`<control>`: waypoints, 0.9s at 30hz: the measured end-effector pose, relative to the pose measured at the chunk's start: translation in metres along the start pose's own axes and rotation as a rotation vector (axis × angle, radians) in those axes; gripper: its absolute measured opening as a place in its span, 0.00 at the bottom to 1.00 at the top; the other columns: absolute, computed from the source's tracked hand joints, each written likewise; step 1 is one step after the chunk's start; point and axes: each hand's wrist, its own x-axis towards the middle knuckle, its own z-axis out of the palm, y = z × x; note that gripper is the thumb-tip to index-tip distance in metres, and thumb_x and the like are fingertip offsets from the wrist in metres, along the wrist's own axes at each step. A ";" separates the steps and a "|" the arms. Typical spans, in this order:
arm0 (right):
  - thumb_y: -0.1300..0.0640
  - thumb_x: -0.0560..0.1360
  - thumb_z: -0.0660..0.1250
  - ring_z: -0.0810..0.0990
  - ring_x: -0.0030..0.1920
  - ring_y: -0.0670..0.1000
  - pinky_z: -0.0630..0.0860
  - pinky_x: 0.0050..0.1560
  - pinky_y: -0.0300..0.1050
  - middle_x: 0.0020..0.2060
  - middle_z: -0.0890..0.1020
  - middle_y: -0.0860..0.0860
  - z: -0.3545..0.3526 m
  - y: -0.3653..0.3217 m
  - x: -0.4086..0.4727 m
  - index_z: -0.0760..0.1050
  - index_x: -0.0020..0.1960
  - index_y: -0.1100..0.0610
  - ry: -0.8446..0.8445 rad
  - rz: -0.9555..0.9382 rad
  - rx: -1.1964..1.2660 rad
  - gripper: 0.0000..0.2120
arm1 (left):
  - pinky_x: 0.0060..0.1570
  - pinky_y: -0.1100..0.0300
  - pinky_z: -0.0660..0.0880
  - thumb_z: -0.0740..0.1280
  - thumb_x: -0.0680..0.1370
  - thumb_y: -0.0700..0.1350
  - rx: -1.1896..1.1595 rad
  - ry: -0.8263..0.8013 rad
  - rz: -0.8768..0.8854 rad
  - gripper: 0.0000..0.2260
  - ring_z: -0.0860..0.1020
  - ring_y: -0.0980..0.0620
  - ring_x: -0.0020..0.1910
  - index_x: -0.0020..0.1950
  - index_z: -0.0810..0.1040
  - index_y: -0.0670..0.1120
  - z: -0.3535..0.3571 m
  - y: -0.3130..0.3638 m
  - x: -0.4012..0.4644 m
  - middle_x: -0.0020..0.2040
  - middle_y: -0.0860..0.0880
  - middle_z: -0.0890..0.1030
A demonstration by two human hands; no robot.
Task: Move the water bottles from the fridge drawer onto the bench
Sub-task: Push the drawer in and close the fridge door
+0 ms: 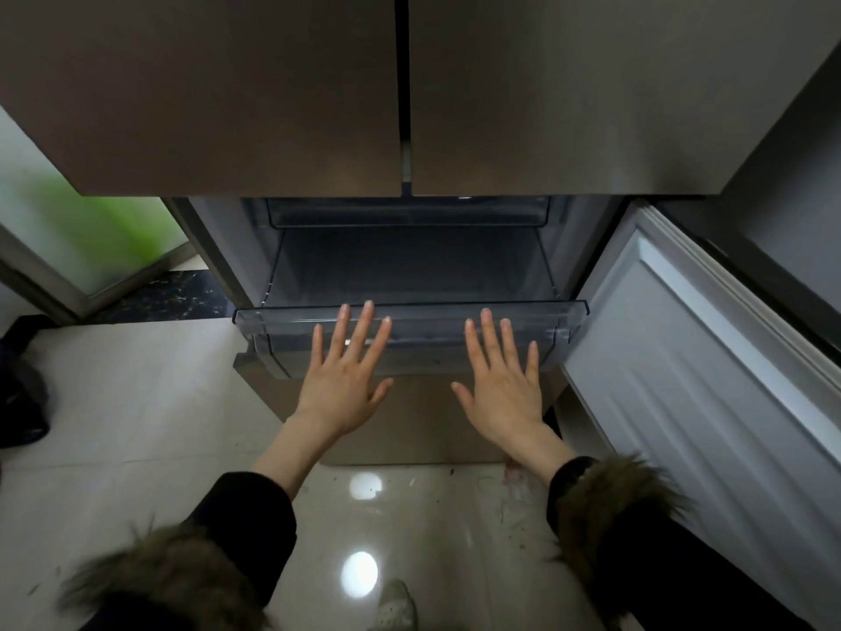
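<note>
A clear plastic fridge drawer [418, 314] is pulled out of the lower fridge compartment, below two brown upper doors. Its inside looks dark and I see no water bottles in it. My left hand [348, 380] lies flat with fingers spread against the drawer's front panel, left of centre. My right hand [503, 382] is spread the same way on the front panel, right of centre. Neither hand holds anything. The bench is out of view.
An open lower fridge door [710, 371] with a white ribbed inner lining stands at the right. A second clear bin [409, 211] sits higher inside. Glossy pale floor tiles [136, 403] lie below, a dark bag [22, 393] is at the far left, and a shoe [396, 608] is near the bottom edge.
</note>
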 end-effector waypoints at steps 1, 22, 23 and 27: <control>0.42 0.79 0.53 0.28 0.72 0.52 0.35 0.73 0.60 0.68 0.25 0.48 -0.001 0.001 0.010 0.24 0.68 0.50 0.005 0.000 -0.011 0.39 | 0.70 0.42 0.37 0.51 0.78 0.62 -0.002 0.000 0.001 0.35 0.28 0.43 0.71 0.70 0.27 0.52 0.000 -0.003 0.009 0.70 0.48 0.26; 0.45 0.77 0.60 0.41 0.76 0.56 0.37 0.72 0.59 0.76 0.40 0.53 0.013 0.021 0.131 0.38 0.76 0.52 0.269 -0.058 -0.213 0.39 | 0.70 0.41 0.36 0.53 0.79 0.56 -0.036 0.243 -0.076 0.32 0.36 0.43 0.74 0.72 0.33 0.50 0.026 -0.021 0.118 0.72 0.48 0.32; 0.45 0.77 0.60 0.41 0.76 0.56 0.37 0.72 0.59 0.77 0.41 0.53 0.017 0.021 0.130 0.38 0.76 0.52 0.272 -0.056 -0.215 0.39 | 0.70 0.41 0.37 0.52 0.79 0.56 -0.042 0.243 -0.088 0.32 0.35 0.44 0.73 0.73 0.34 0.49 0.032 -0.020 0.114 0.73 0.48 0.33; 0.44 0.78 0.58 0.40 0.76 0.56 0.36 0.72 0.60 0.76 0.40 0.53 0.025 0.024 0.133 0.36 0.76 0.51 0.259 -0.031 -0.222 0.38 | 0.71 0.43 0.34 0.49 0.80 0.57 -0.038 0.188 -0.121 0.31 0.31 0.47 0.71 0.71 0.31 0.48 0.046 -0.030 0.111 0.72 0.48 0.31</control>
